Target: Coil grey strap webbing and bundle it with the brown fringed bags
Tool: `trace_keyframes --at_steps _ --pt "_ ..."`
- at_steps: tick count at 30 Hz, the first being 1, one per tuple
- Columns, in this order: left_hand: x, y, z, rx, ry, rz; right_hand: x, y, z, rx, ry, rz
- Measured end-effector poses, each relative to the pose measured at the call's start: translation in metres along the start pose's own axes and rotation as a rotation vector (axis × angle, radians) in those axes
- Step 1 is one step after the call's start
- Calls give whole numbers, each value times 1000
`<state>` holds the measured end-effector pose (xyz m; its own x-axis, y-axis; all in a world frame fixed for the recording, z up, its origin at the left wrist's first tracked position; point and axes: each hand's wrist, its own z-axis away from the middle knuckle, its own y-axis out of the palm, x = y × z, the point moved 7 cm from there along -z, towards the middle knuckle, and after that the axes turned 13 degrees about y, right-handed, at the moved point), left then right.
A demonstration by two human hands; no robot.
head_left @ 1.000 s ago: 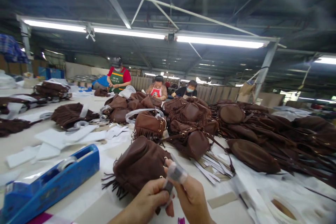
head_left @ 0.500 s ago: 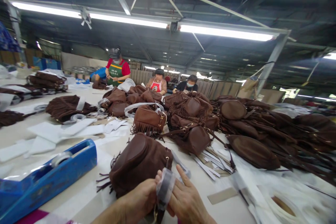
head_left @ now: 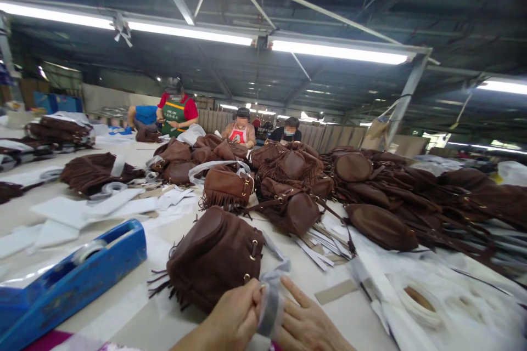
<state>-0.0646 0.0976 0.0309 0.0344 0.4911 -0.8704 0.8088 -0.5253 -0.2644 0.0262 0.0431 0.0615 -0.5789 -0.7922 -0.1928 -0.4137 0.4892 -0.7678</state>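
Observation:
A strap [head_left: 269, 312] wrapped in translucent white film runs between my two hands, in front of a dark brown bag. My left hand [head_left: 236, 312] is closed, pinching the wrapped strap at its edge. Against the strap's other side lies my right hand [head_left: 310, 321], fingers stretched out and thumb raised apart. The brown bag [head_left: 216, 258] rests on the table just beyond my hands, its fringe to the left and brass-coloured rings to the right. From its right side a film-wrapped strip trails down toward my hands. The strap's lower end is out of view.
A blue tape dispenser [head_left: 78, 279] stands at left. Brown bags [head_left: 288, 175] are heaped across the table, with white sheets [head_left: 69, 211] at left. A roll [head_left: 418, 301] lies on white film at right. Several co-workers, one in a green apron [head_left: 175, 115], are across the table.
My hands have moved slightly right and down relative to the bag. The wrapped strap is now lower, and more of the film-wrapped strip beside the bag shows. The whole view has shifted slightly.

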Motion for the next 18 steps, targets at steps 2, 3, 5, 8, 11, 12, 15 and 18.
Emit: trace_keyframes --at_steps 2,3,5,8,11,12,15,18 --pt "-6 9 3 89 98 -229 4 -9 12 97 -15 -52" --pt "-8 12 5 121 132 -298 5 -13 18 133 -2 -79" --pt "-12 12 8 131 181 -357 6 -17 31 178 48 -132" --pt "-21 7 10 114 307 -587 -9 -21 45 69 319 -302" --pt "-23 17 13 217 419 -895 -47 2 66 19 1022 -713" --pt "-22 22 14 262 444 -969 -49 17 73 93 1230 -893" --pt "-21 34 17 357 507 -1088 -25 48 70 424 1470 -1344" --pt "-21 37 20 426 534 -1092 -2 58 60 586 1506 -1603"
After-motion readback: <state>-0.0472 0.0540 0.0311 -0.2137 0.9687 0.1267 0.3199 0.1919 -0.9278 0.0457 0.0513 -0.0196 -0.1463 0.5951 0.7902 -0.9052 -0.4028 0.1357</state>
